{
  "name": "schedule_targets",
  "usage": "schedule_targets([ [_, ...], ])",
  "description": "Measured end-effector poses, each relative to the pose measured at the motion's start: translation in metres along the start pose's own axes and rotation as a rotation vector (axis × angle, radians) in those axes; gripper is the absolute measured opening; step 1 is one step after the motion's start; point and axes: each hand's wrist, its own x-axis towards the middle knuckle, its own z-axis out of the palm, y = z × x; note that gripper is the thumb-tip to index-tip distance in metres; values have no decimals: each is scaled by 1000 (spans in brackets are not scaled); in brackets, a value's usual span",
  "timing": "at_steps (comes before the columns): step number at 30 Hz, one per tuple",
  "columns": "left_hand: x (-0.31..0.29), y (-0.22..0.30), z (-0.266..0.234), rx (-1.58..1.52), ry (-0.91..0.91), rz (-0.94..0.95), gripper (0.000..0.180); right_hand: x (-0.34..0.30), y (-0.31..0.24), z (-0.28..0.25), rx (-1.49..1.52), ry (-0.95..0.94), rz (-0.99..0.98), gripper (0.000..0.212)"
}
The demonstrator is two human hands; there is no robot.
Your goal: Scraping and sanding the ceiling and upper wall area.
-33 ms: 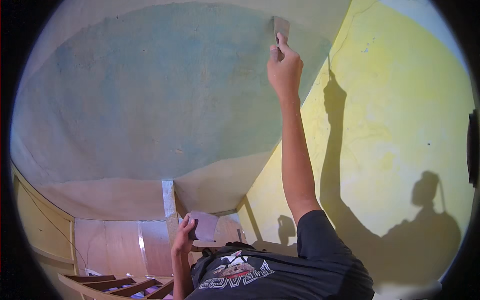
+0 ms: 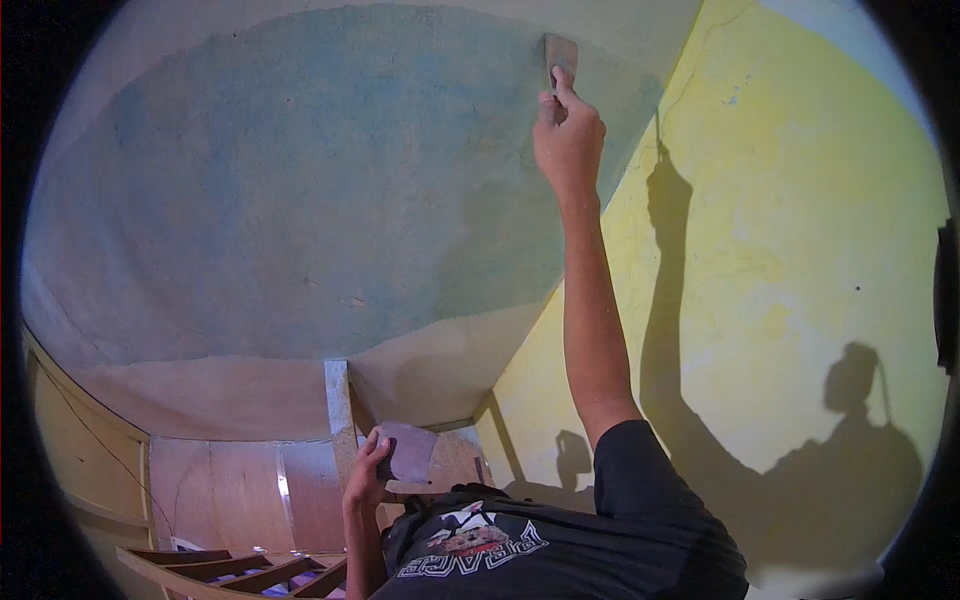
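Upper centre, our right hand (image 2: 572,145) grips the scraper (image 2: 562,52); we should press evenly along the greenish surface (image 2: 330,180). Lower centre, our left hand (image 2: 364,474) clasps a flat plate (image 2: 409,452).

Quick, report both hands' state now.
Left hand: closed on a flat, grey-purple piece.
Right hand: closed on a flat-bladed scraper, raised overhead.

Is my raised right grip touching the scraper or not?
Touching. The head view shows the right grip closed on the scraper, index finger lying against it.
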Motion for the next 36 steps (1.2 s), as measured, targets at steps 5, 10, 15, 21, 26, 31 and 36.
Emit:
schedule_targets([
  [5,-2,1,2,23,29,3,33,1,-3,-1,-54,-29,15,38],
  [10,3,0,-2,12,-18,11,33,3,-7,-1,-38,-39,23,38],
  [15,1,5,3,-18,-19,-14,30,5,-8,-1,-23,-40,27,38],
  [21,-1,4,1,13,30,-6,26,6,-6,2,-47,-41,12,39],
  [26,-9,7,9,8,50,-1,27,8,0,2,-5,-39,-8,38],
  [31,-11,10,12,28,75,3,26,10,10,6,-41,-16,-73,37],
  [36,-10,4,3,9,29,11,26,9,4,3,-66,-23,-41,38],
])
